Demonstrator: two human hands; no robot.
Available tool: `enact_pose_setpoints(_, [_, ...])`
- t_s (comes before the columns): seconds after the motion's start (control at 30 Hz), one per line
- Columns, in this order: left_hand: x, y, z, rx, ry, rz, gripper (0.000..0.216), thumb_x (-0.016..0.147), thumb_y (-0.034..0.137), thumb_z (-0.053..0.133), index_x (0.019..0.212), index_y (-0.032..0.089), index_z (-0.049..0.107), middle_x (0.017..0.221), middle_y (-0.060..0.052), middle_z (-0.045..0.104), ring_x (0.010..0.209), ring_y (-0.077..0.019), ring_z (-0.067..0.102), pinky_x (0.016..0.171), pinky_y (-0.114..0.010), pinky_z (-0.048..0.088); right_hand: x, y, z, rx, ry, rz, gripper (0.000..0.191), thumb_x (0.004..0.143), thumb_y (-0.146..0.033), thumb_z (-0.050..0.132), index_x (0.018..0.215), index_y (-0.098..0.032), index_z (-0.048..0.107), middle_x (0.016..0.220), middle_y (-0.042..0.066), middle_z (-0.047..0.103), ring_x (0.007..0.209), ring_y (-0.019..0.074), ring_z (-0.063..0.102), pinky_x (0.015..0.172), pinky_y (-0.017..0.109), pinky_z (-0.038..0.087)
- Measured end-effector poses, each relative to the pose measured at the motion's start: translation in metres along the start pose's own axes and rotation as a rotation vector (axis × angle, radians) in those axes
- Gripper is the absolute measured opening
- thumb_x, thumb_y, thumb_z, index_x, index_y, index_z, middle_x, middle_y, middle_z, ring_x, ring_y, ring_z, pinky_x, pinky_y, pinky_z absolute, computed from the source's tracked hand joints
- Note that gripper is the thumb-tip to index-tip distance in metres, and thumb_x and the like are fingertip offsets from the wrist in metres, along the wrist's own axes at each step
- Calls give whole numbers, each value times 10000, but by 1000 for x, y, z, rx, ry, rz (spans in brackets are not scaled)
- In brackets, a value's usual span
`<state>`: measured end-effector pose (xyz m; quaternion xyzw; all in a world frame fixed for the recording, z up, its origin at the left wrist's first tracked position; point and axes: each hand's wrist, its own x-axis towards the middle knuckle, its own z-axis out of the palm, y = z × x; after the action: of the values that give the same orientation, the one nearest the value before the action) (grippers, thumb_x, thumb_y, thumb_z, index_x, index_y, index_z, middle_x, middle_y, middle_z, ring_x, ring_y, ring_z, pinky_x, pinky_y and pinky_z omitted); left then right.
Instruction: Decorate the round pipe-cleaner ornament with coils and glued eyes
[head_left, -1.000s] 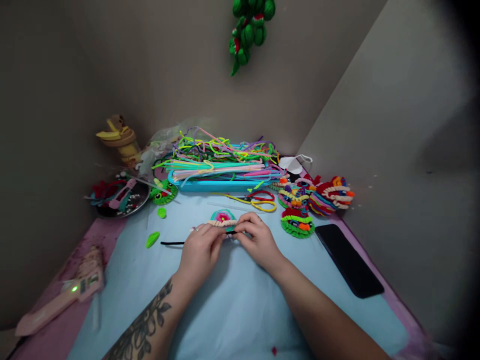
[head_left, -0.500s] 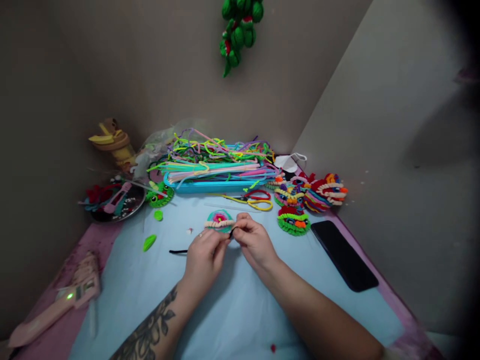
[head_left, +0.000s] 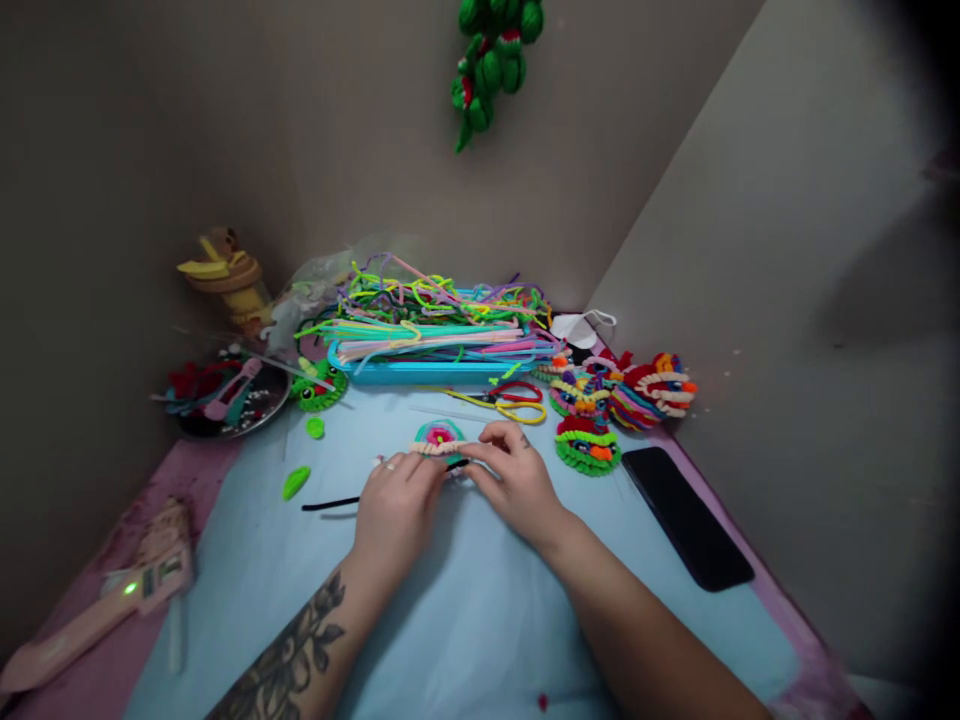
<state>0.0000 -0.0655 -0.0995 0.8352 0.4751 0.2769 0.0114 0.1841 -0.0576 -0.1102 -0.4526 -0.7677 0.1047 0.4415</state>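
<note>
A black pipe cleaner [head_left: 331, 504] runs sideways under my left hand [head_left: 397, 505], its long tail sticking out to the left. The fingers of that hand are closed over it. At its short right end, the thumb and forefinger of my right hand [head_left: 517, 485] pinch around the tip. Just beyond my fingertips lies a rounded piece of coiled pipe cleaner [head_left: 440, 436] in teal and pink, with a cream twisted strip along its near edge. My left fingers partly hide its lower side.
Behind stands a blue tray [head_left: 420, 374] heaped with pipe cleaners. Scissors [head_left: 517, 403] lie before it. Finished colourful pieces [head_left: 589, 446] and a phone [head_left: 690, 518] are at right. A glue gun [head_left: 112, 620], green leaf pieces [head_left: 297, 482] and a round dish [head_left: 274, 400] are at left.
My left hand has shifted slightly left, and more of the black pipe cleaner's tail shows. My right fingers have loosened a little and opened out near its tip. The view has tilted slightly.
</note>
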Motion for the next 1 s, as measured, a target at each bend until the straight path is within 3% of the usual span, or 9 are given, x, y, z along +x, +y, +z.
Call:
enact_pose_setpoints(0.1, [0,2,1,27,-7,24,184,930,227,461,881,188,635,757,-48,633,750,-232,582,697,-358,443,0,-2,2,-44,-47,-19,134,833,-147,598,898,-217,693,936,64,531,843,188,538,729,317,491])
enact_pose_setpoints(0.2, [1,3,0,-46,29,20,154,918,208,483,994,184,615,892,-67,654,833,-232,588,753,-360,459,0,-4,2,1,-47,9,131,828,-117,584,846,-203,682,892,58,522,855,189,536,737,312,481])
enact_pose_setpoints(0.27, [2,2,0,-107,48,-7,176,911,192,490,1052,183,594,961,-77,644,880,-229,583,780,-357,464,1,-4,2,69,-21,55,132,826,-113,582,828,-203,679,872,46,501,826,175,533,735,307,474])
enact_pose_setpoints(0.37, [1,1,2,-151,29,-45,134,912,186,481,951,187,609,859,-59,622,816,-217,578,736,-339,466,3,-4,1,212,26,193,112,797,-131,613,772,-211,687,848,26,482,780,157,522,716,300,456])
enact_pose_setpoints(0.63, [-3,16,6,-388,66,-81,104,887,136,490,840,185,569,787,-37,589,759,-177,568,669,-279,456,4,-20,19,983,263,676,54,622,-208,734,629,-204,680,774,-14,478,615,90,434,522,218,343])
enact_pose_setpoints(0.77, [-5,24,7,-394,108,-56,118,889,120,476,855,179,571,780,-41,579,755,-176,555,671,-282,451,2,-23,26,1363,170,854,206,591,-325,794,616,-189,641,671,-34,446,483,52,290,417,192,193])
enact_pose_setpoints(0.87, [-3,19,6,-416,107,-91,113,898,138,481,866,183,579,786,-34,580,759,-169,557,679,-276,450,4,-18,20,1269,88,824,227,611,-379,792,671,-192,678,723,-10,491,507,61,335,427,193,236])
enact_pose_setpoints(1.0, [2,7,2,-431,91,-187,130,915,189,481,839,191,586,798,-27,598,764,-164,573,693,-273,455,8,-6,2,725,86,574,204,665,-288,755,862,-234,742,955,33,521,653,104,466,582,253,422])
